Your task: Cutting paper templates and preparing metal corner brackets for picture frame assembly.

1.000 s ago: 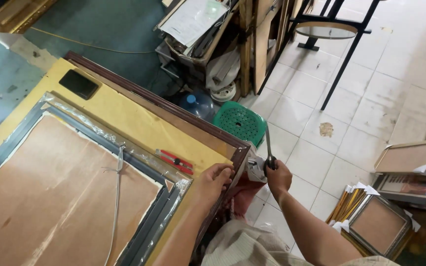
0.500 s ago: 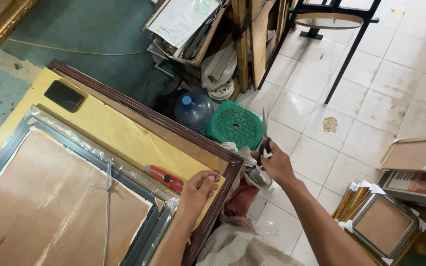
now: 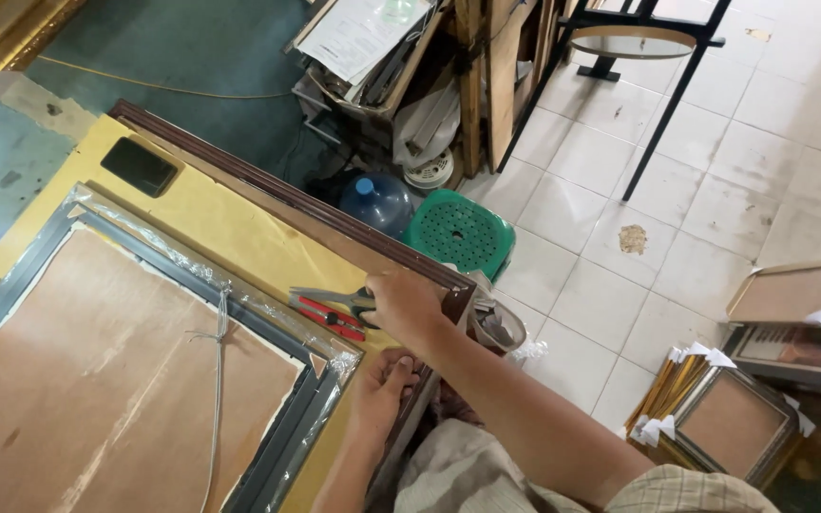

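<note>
From the head view, my right hand [image 3: 401, 306] closes on the grey-handled pliers [image 3: 334, 297] beside the red-handled cutter [image 3: 330, 318] at frame centre, while my left hand [image 3: 382, 389] presses flat on the brown frame corner [image 3: 448, 290], which could slip.

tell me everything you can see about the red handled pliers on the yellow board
The red handled pliers lie flat on the yellow board, near the corner of the dark brown frame. Two slim red grips point left, slightly spread; the head is hidden under the right hand, which rests on that end. A grey metal tool lies alongside them. The left hand rests apart, by the wrapped grey frame.
</note>
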